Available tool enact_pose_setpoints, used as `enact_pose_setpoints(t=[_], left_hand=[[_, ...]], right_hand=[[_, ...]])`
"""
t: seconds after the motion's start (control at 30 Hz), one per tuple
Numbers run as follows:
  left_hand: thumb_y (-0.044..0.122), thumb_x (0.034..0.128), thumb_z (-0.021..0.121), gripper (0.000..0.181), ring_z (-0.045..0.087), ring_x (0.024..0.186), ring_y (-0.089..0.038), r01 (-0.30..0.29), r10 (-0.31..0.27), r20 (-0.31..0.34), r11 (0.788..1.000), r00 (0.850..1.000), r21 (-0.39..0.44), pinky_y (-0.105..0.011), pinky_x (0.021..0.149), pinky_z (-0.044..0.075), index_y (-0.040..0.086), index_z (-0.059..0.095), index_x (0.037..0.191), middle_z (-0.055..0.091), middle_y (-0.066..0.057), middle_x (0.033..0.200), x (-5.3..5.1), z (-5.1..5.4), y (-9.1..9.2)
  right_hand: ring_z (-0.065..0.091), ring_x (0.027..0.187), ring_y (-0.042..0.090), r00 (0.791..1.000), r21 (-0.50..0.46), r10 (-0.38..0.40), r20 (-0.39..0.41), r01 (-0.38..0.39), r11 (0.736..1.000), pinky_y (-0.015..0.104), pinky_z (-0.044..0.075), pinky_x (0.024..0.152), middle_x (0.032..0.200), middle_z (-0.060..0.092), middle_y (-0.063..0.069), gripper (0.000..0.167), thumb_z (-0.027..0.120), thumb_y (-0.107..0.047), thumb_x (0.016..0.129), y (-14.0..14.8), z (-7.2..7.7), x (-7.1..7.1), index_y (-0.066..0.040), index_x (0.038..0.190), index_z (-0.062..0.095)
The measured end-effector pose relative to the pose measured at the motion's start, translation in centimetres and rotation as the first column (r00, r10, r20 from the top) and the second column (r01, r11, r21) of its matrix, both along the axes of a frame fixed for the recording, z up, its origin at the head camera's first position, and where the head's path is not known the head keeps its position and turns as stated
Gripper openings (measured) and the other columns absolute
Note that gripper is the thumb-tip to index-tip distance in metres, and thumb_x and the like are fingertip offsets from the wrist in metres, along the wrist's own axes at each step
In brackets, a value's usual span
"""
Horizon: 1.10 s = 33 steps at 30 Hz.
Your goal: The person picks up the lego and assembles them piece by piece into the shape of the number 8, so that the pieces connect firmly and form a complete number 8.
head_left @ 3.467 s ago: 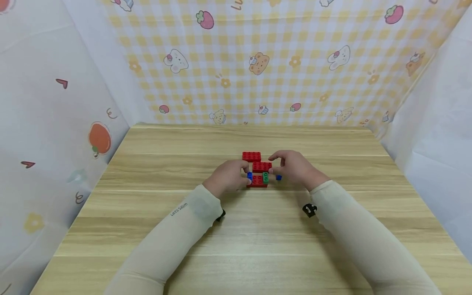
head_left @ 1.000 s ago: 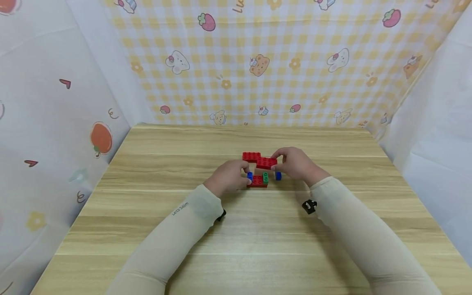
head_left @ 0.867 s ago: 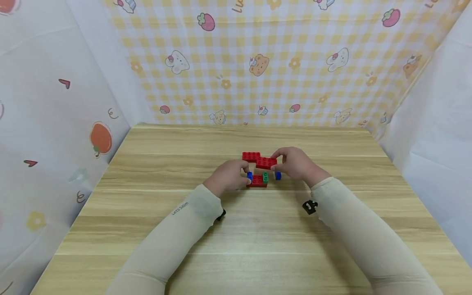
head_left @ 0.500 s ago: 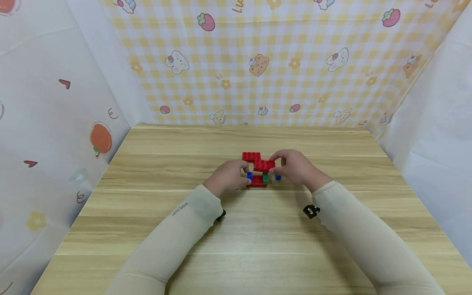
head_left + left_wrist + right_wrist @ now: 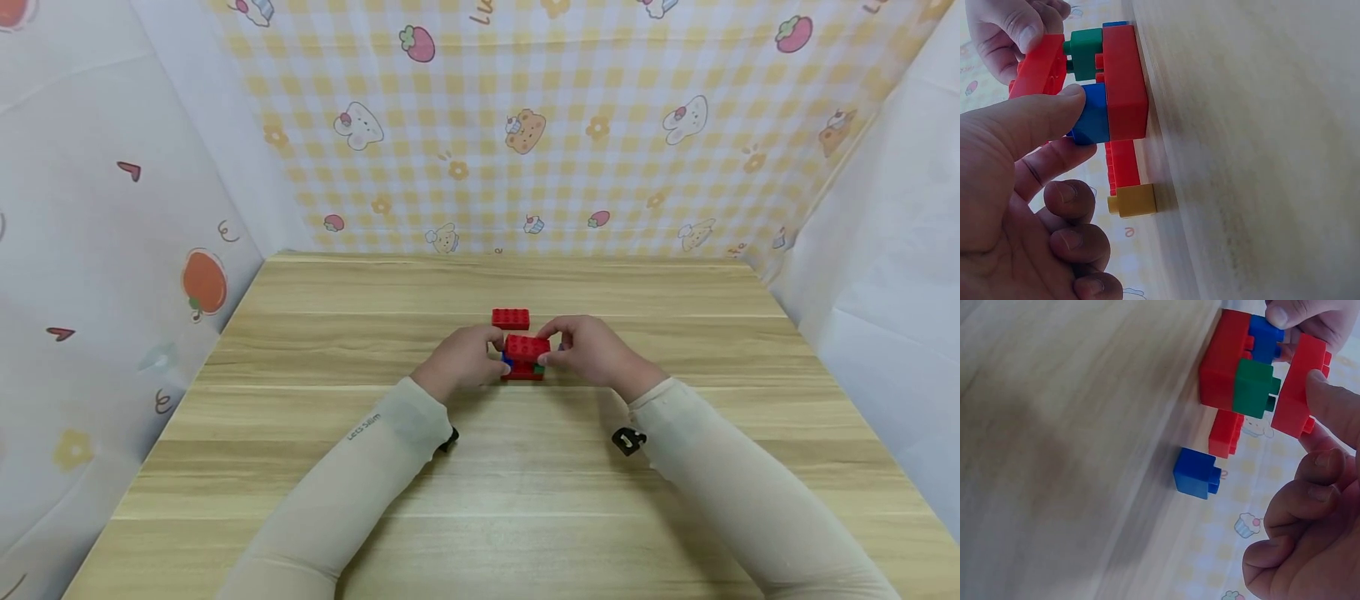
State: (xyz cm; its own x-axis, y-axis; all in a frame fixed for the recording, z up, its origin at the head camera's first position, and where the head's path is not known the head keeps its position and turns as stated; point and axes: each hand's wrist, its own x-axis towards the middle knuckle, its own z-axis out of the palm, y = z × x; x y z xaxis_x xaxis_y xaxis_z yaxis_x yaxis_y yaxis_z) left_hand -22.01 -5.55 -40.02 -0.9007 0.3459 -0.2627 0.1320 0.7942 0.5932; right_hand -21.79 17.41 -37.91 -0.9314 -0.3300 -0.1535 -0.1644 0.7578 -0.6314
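My right hand (image 5: 588,350) pinches a red building brick (image 5: 527,347) between thumb and finger, slightly tilted. Below it, on the table, lies another red brick (image 5: 1127,87) with a small blue brick (image 5: 1092,119) on its left end and a small green brick (image 5: 1252,387) on its right end. My left hand (image 5: 468,357) pinches that blue brick, its other fingers loosely curled. In the right wrist view, a gap shows between the held brick and the green one's studs. From above, the held brick hides much of the lower stack.
A third red brick (image 5: 511,317) lies farther back on the wooden table (image 5: 510,492). Right of the stack stands a loose blue brick (image 5: 1192,474). A yellow brick (image 5: 1137,200) stands on the left, hidden from the head view. Patterned cloth (image 5: 457,125) hangs behind the table.
My right hand has taken hold of the middle red brick, lifted it, and brought it left and nearer, over the blue and green bricks. My left hand has stayed on the blue brick.
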Motion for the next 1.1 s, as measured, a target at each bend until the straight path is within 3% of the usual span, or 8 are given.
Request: enact_pose_setpoints(t=[0.2,0.87,1.0,1.1], left_hand=[[0.025,0.0965,0.078,0.021,0.058,0.07,-0.02,-0.009,0.008,0.008,0.999,1.0,0.035,-0.034,0.064,0.048,0.016,0.065,0.109,0.066,-0.005,0.092,0.01,-0.25,-0.14],[0.023,0.0951,0.08,0.02,0.056,0.07,-0.019,-0.031,0.026,0.037,0.993,0.999,0.118,-0.032,0.064,0.047,0.015,0.067,0.108,0.067,-0.004,0.085,-0.18,-0.81,-0.53],[0.026,0.0941,0.081,0.027,0.055,0.068,-0.018,-0.035,0.03,0.044,0.993,0.999,0.114,-0.032,0.061,0.045,0.017,0.067,0.115,0.062,-0.005,0.084,-0.15,-0.52,-0.6],[0.029,0.0944,0.081,0.035,0.052,0.063,-0.018,-0.036,0.03,0.04,0.987,0.999,0.157,-0.032,0.06,0.042,0.019,0.065,0.124,0.057,-0.006,0.084,-0.19,-0.24,-0.73]], right_hand=[[0.051,0.071,0.022,1.0,-0.009,0.007,-0.007,-0.007,1.0,0.031,0.042,0.062,0.076,0.053,0.005,0.03,0.085,-0.021,0.092,-0.11,-0.21,0.06,-0.015,0.12,0.075],[0.051,0.068,0.02,0.999,0.023,0.027,-0.022,-0.027,0.999,0.031,0.042,0.059,0.076,0.055,0.005,0.03,0.084,-0.022,0.092,-0.45,-0.24,0.15,-0.014,0.119,0.074],[0.05,0.068,0.02,0.999,0.035,0.028,-0.023,-0.028,0.999,0.031,0.041,0.06,0.076,0.055,0.006,0.03,0.084,-0.023,0.092,-0.5,-0.16,0.14,-0.015,0.119,0.074],[0.05,0.067,0.02,0.999,0.041,0.031,-0.023,-0.03,0.999,0.031,0.041,0.06,0.076,0.055,0.006,0.03,0.084,-0.023,0.092,-0.51,-0.16,0.13,-0.015,0.119,0.074]])
